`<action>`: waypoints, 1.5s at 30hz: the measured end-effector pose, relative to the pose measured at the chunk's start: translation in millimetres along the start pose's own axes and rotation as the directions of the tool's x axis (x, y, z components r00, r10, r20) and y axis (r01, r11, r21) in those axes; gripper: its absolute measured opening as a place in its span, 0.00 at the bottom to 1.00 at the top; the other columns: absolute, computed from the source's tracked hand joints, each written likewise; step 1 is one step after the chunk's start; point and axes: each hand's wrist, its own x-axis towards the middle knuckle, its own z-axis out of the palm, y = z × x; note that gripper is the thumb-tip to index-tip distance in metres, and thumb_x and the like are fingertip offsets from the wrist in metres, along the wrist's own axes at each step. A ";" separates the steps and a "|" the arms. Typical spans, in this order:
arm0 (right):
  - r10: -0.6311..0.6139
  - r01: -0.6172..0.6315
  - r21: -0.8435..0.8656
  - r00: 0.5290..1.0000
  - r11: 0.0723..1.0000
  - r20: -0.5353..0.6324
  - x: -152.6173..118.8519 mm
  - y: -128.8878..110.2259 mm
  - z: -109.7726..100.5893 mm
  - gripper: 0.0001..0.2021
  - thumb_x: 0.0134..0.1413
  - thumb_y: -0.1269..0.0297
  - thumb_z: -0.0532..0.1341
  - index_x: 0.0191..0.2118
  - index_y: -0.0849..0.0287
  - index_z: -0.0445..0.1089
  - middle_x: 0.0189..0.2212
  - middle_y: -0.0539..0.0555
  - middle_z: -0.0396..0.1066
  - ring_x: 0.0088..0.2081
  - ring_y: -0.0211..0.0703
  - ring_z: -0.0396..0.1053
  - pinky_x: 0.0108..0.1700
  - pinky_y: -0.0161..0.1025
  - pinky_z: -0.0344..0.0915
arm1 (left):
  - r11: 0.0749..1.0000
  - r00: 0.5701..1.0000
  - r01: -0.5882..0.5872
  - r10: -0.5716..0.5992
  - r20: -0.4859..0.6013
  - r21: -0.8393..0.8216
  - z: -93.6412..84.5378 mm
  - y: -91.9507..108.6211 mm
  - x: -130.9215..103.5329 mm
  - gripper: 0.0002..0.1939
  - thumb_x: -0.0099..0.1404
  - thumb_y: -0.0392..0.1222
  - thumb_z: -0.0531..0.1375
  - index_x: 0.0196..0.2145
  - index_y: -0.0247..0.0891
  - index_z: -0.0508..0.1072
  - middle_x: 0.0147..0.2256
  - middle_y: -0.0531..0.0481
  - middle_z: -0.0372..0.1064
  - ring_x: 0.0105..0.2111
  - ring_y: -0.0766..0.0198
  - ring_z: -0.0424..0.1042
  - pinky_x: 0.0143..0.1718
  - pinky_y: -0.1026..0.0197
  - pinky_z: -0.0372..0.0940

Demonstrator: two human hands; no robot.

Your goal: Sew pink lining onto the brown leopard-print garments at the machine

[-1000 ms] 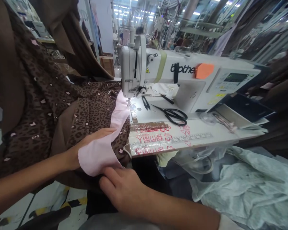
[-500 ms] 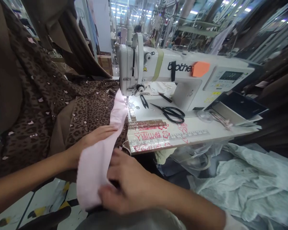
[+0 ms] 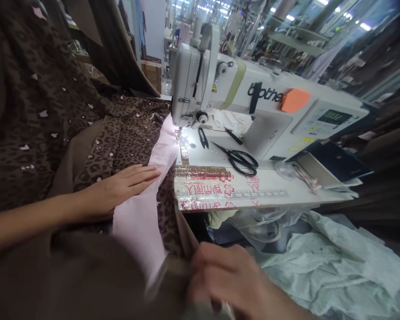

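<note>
A pink strip [image 3: 142, 218] runs over leopard-print fabric [image 3: 130, 138] up to the lit needle area of a white sewing machine [image 3: 273, 115]. My left hand [image 3: 123, 189] lies flat on the print and the strip's left edge, fingers stretched toward the needle. At the lower middle, blurred by motion, my right hand [image 3: 223, 275] has its fingers closed round the edge of the brown fabric [image 3: 96, 275]. That brown fabric covers the strip's lower end.
Black scissors [image 3: 242, 160] and small snips [image 3: 203, 138] lie on the machine bed. A taped ruler [image 3: 260, 194] runs along the table's front. An open dark box [image 3: 340, 160] stands at the right, with pale green cloth [image 3: 330, 262] below.
My right hand has left the pink strip and moved right and down, bringing brown fabric across the lower view. My left hand remains on the cloth. The camera view has tilted.
</note>
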 end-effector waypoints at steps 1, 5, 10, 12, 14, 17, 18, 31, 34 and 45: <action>0.082 -0.073 0.090 0.991 0.993 -0.109 -8.7 13.0 5.1 0.06 0.60 0.60 0.58 0.35 0.55 0.68 0.32 0.51 0.68 0.27 0.35 0.66 0.27 0.32 0.62 | 1.000 1.000 -0.009 0.009 -0.011 0.003 0.3 -0.8 -0.3 0.31 0.67 0.36 0.47 0.66 0.39 0.44 0.65 0.42 0.46 0.65 0.55 0.45 0.65 0.49 0.42; 0.446 -0.271 0.425 0.805 0.864 -0.392 -10.9 75.8 51.0 0.11 0.58 0.57 0.58 0.31 0.59 0.65 0.31 0.54 0.70 0.28 0.37 0.67 0.28 0.33 0.62 | 1.000 0.997 -0.020 0.021 -0.078 0.014 -2.5 6.7 1.7 0.30 0.65 0.38 0.49 0.64 0.35 0.50 0.63 0.40 0.50 0.63 0.51 0.49 0.65 0.48 0.44; 0.469 -0.216 0.451 0.663 0.866 -0.583 27.8 88.2 76.2 0.12 0.51 0.59 0.63 0.39 0.61 0.71 0.35 0.56 0.74 0.38 0.46 0.70 0.42 0.40 0.65 | 0.982 0.984 -0.125 0.141 -0.109 0.141 -14.0 23.6 7.2 0.25 0.67 0.30 0.48 0.62 0.36 0.56 0.59 0.40 0.59 0.63 0.52 0.52 0.64 0.46 0.48; 0.510 -0.170 0.552 0.659 0.817 -0.553 42.0 80.2 76.3 0.11 0.48 0.59 0.63 0.34 0.61 0.73 0.32 0.55 0.74 0.36 0.46 0.69 0.40 0.40 0.64 | 0.967 0.972 -0.217 0.227 -0.058 0.136 -16.9 29.7 10.9 0.22 0.68 0.28 0.48 0.59 0.36 0.61 0.56 0.40 0.63 0.62 0.54 0.54 0.64 0.47 0.51; 0.558 -0.136 0.633 0.634 0.762 -0.535 52.6 73.7 78.1 0.11 0.48 0.58 0.63 0.28 0.61 0.72 0.25 0.52 0.71 0.30 0.42 0.66 0.35 0.38 0.62 | 0.954 0.961 -0.270 0.274 -0.017 0.127 -16.8 35.0 15.2 0.20 0.68 0.28 0.48 0.55 0.34 0.65 0.54 0.39 0.66 0.60 0.54 0.57 0.62 0.49 0.55; 0.590 -0.097 0.691 0.612 0.716 -0.526 58.4 67.8 82.8 0.13 0.49 0.57 0.61 0.22 0.60 0.66 0.18 0.47 0.62 0.23 0.37 0.58 0.28 0.35 0.56 | 0.954 0.950 -0.276 0.289 -0.116 0.119 -11.6 39.9 19.5 0.15 0.67 0.27 0.50 0.48 0.29 0.69 0.47 0.36 0.70 0.56 0.55 0.63 0.59 0.52 0.61; 0.589 -0.069 0.711 0.618 0.700 -0.520 57.1 66.1 83.5 0.14 0.50 0.57 0.61 0.20 0.60 0.63 0.18 0.47 0.59 0.23 0.36 0.56 0.27 0.34 0.54 | 0.958 0.946 -0.269 0.282 -0.159 0.100 -9.2 40.4 19.6 0.13 0.66 0.26 0.50 0.46 0.28 0.69 0.45 0.36 0.71 0.55 0.55 0.64 0.57 0.53 0.63; 0.573 -0.291 0.613 0.750 0.734 -0.330 41.8 50.9 23.5 0.07 0.47 0.65 0.63 0.31 0.59 0.65 0.16 0.41 0.52 0.20 0.31 0.49 0.21 0.30 0.45 | 0.952 0.943 -0.222 0.265 -0.199 0.212 -2.5 45.6 29.7 0.13 0.69 0.30 0.47 0.44 0.29 0.70 0.38 0.41 0.71 0.43 0.56 0.69 0.47 0.54 0.68; 0.500 -0.352 0.420 0.804 0.837 -0.323 45.6 51.8 12.4 0.12 0.49 0.71 0.59 0.20 0.59 0.57 0.16 0.43 0.53 0.21 0.31 0.52 0.22 0.30 0.46 | 0.961 0.938 -0.220 0.255 -0.235 0.166 -1.4 46.0 28.4 0.15 0.70 0.29 0.45 0.44 0.27 0.70 0.40 0.39 0.70 0.46 0.56 0.67 0.50 0.54 0.65; 0.553 -0.238 0.933 0.832 0.271 0.052 62.3 55.0 14.0 0.13 0.43 0.55 0.60 0.28 0.61 0.63 0.18 0.46 0.65 0.17 0.32 0.64 0.21 0.30 0.64 | 0.993 0.941 -0.109 0.118 -0.318 0.047 -9.6 75.4 31.8 0.15 0.70 0.32 0.48 0.51 0.26 0.67 0.48 0.39 0.68 0.53 0.55 0.63 0.56 0.55 0.60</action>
